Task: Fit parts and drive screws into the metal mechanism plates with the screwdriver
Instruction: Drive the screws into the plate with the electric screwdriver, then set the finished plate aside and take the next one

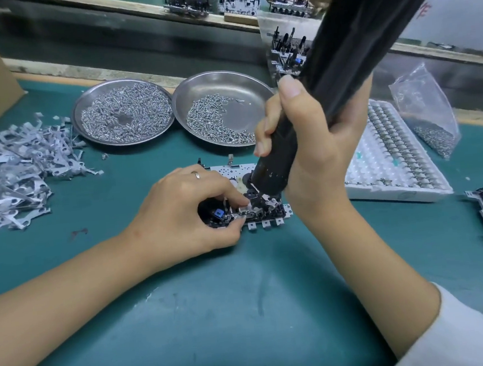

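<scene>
Head view: right hand (316, 147) grips black cylindrical screwdriver (341, 66); left hand (187, 213) pinches metal plate (266, 214).

Teal mat (246, 313), black screwdriver (340, 57), silver dishes (222, 79) (screws (123, 114) silver too), white tray (396, 195).

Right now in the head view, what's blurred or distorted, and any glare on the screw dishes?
Head view: the thick black electric screwdriver smears soft toward the upper right, too close to the lens; wide-angle bending curves the bench's far edge; the two round steel dishes of screws show mild sheen, not blown out; the metal mechanism plate under the left hand stays fairly sharp, lighting even.
</scene>
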Tool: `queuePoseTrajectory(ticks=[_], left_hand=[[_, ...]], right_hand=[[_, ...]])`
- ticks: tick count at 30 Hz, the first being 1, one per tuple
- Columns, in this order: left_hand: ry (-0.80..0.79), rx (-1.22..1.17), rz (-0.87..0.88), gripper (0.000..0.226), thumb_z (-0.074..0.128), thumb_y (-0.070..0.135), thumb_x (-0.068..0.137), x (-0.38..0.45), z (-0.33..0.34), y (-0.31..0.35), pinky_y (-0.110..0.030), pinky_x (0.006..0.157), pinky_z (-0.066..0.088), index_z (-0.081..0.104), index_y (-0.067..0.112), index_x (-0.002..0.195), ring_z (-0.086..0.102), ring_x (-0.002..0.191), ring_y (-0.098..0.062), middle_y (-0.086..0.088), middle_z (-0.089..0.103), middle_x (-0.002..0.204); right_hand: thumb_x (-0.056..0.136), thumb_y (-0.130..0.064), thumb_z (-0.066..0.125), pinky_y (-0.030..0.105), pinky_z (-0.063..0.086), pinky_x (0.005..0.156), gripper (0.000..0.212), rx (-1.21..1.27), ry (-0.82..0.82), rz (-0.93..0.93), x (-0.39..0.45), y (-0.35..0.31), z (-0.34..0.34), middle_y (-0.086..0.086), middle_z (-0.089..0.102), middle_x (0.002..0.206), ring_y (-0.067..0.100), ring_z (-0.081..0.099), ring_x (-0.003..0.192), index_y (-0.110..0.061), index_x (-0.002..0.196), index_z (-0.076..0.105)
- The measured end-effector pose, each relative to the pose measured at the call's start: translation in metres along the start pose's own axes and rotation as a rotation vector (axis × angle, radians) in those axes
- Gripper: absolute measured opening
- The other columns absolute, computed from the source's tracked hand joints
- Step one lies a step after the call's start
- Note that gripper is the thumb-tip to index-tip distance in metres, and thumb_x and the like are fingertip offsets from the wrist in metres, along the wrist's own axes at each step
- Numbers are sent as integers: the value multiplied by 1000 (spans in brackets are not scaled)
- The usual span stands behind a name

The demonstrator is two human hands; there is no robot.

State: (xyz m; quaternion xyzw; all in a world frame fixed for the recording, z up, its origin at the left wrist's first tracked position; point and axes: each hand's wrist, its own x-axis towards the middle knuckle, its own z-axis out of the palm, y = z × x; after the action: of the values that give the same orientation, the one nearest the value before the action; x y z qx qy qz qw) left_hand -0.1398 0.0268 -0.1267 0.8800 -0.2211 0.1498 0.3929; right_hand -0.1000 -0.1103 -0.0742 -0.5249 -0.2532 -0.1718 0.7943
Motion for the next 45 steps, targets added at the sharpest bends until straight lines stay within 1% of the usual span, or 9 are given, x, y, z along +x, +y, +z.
queuePoseTrajectory(ticks=[11,17,21,24,27,29,33,37,45], left_hand=[[32,40,-14,18,73,25,63,-3,1,2,-39,75,51,74,22,81,61,76,-19,11,68,76],[-4,2,13,28,63,39,68,-2,-1,2,-38,77,51,74,20,86,62,78,-18,14,67,79],[124,-104,6,23,61,33,78,0,-2,2,-18,78,47,71,16,89,61,73,-10,4,68,79],[350,-164,-108,9,60,23,86,6,-6,-4,-9,77,42,68,20,89,60,74,-7,12,67,76],[466,-243,-194,15,50,36,88,11,-10,-13,-14,76,44,64,31,89,58,71,5,22,65,71],[502,-269,-223,17,46,40,87,12,-10,-17,-22,77,47,62,36,89,57,71,6,26,64,71],[520,-259,-215,17,45,41,88,13,-8,-21,-29,78,47,62,40,88,56,70,4,24,64,73],[512,-266,-197,17,46,43,87,12,-7,-25,-32,79,47,63,42,88,55,71,3,22,65,74],[497,-254,-206,16,48,42,87,10,-5,-33,-27,75,45,64,41,86,56,70,5,20,65,77]], right_hand=[[86,-4,56,23,39,42,24,-28,11,83,1,0,-1,7,44,57,19,44,37,-17,96,38],[86,-18,60,35,51,66,58,-161,-9,43,-10,1,-18,9,54,80,19,58,68,-5,133,28],[85,-17,48,32,43,72,24,-408,261,-179,-32,0,-39,0,46,85,12,48,78,-16,108,43],[87,-16,52,24,44,73,15,-708,-84,-231,-52,4,-33,3,55,84,9,55,77,-12,101,57],[90,-33,60,38,45,83,34,-1191,-675,-251,-68,16,-16,14,63,105,30,57,97,-8,112,67],[94,-40,53,41,41,88,37,-1403,-845,-262,-71,19,-11,13,60,119,32,54,108,-16,118,66],[98,-31,45,42,40,92,29,-1453,-855,-234,-80,9,-11,10,58,126,30,52,111,-18,113,66],[91,-24,58,43,44,87,19,-1487,-876,-235,-100,-9,-25,8,58,125,29,53,110,-17,105,67],[87,-26,61,36,48,90,16,-1445,-896,-253,-129,-74,-92,7,65,117,22,60,108,-24,98,73]])
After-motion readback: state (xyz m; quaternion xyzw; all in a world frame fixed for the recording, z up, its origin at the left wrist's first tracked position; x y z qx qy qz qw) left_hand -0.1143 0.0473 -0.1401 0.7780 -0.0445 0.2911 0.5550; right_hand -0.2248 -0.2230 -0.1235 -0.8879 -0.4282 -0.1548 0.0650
